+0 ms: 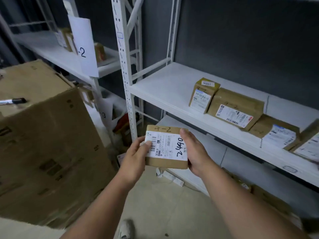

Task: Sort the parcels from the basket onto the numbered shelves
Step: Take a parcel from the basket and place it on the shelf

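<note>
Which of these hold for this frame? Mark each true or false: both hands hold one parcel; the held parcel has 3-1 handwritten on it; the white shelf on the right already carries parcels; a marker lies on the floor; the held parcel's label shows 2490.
1. Both hands hold one parcel. True: the left hand and right hand grip the small parcel at its sides.
2. It has 3-1 handwritten on it. False: the cardboard reads 4-2.
3. The white shelf on the right already carries parcels. True: a row of boxes stands on it.
4. A marker lies on the floor. False: the marker lies on the large cardboard box.
5. The label shows 2490. True.
</note>
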